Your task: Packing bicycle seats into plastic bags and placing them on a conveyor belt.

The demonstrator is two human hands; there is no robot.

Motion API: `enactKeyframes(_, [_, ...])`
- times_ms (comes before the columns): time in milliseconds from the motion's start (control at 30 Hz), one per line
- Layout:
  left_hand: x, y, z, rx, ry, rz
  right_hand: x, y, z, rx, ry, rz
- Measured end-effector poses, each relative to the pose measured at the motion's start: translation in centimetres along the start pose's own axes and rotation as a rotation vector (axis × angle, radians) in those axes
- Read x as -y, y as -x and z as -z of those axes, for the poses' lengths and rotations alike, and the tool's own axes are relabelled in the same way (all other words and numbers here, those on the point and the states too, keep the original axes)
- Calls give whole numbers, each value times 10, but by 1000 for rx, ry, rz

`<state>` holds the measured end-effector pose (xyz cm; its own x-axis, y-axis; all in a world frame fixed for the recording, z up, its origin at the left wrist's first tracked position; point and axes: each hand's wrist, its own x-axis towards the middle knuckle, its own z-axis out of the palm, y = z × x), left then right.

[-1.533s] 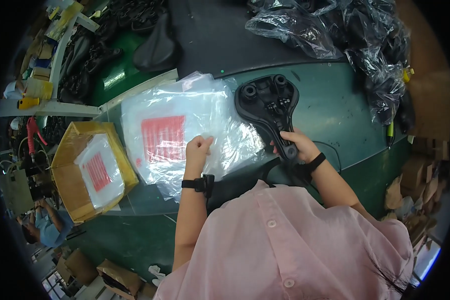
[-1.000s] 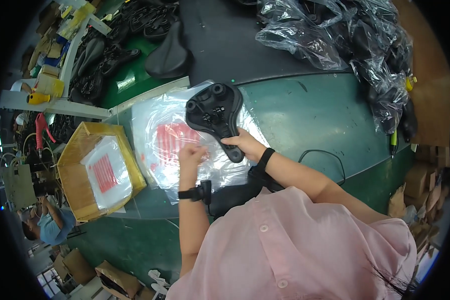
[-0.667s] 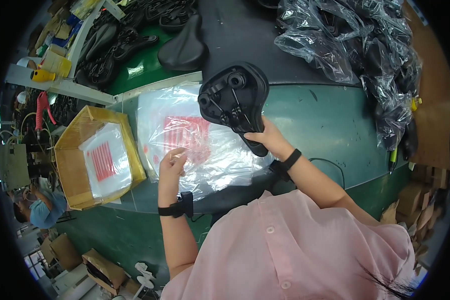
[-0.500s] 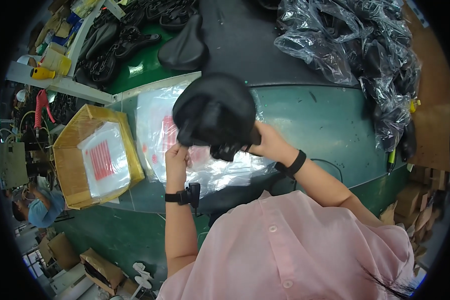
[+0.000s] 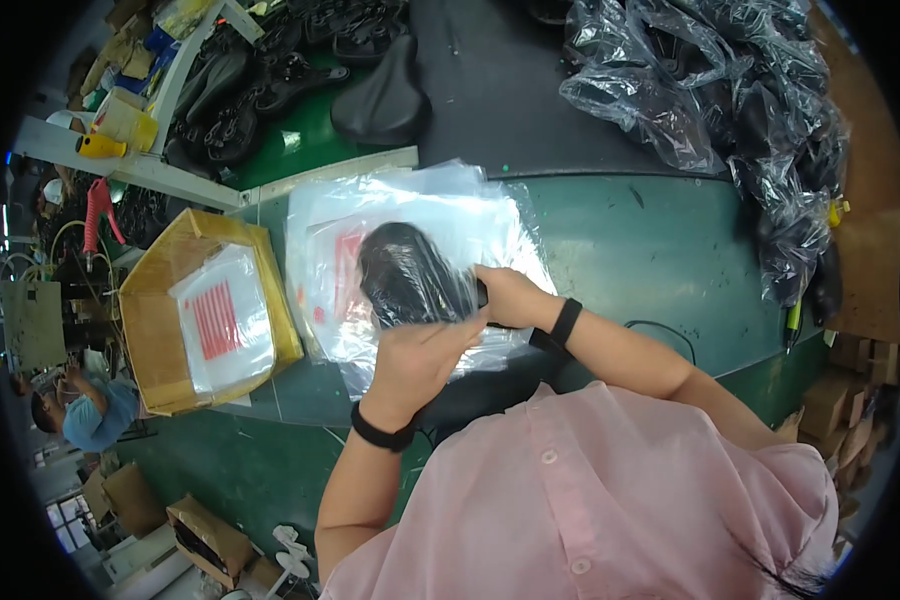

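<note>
A black bicycle saddle [image 5: 408, 275] lies inside a clear plastic bag above a stack of clear bags [image 5: 315, 225] with red print. My right hand [image 5: 515, 298] is closed around the saddle's narrow end on the right. Across the near side of the saddle reaches my left hand [image 5: 420, 365], its fingers stretched out toward the right hand and slightly blurred. The fingertips are at the bag near the saddle's narrow end; whether they pinch the film is hard to see.
At left stands a yellow-edged cardboard box [image 5: 160, 375] holding red-printed bags. Unwrapped saddles [image 5: 385, 95] lie at the far left, bagged saddles [image 5: 785, 190] at the far right. A red air gun [image 5: 98, 215] hangs left; a person [image 5: 100, 405] is beyond the box.
The saddle has gone from bare to covered by a clear bag, and has come lower and turned. My left hand has moved from its left edge across its near side.
</note>
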<state>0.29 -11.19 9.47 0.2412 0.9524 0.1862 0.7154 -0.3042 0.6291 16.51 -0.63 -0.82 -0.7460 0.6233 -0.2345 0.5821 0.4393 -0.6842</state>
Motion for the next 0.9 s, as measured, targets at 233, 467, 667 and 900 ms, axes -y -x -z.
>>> enactKeyframes(233, [-16, -12, -44, 98, -30, -237, -18, 24, 9, -188, -1017, -223])
enactKeyframes(467, [-70, -97, -65, 58, 479, -186, -57, 19, 48, -266, -714, -94])
enactKeyframes(667, [132, -107, -39, -567, 642, 708, -134, 50, 250, -560, -1017, -53])
enactKeyframes(900, [262, -190, -54, -445, 1273, 985, -183, 13, 429, -1227, -1245, 167])
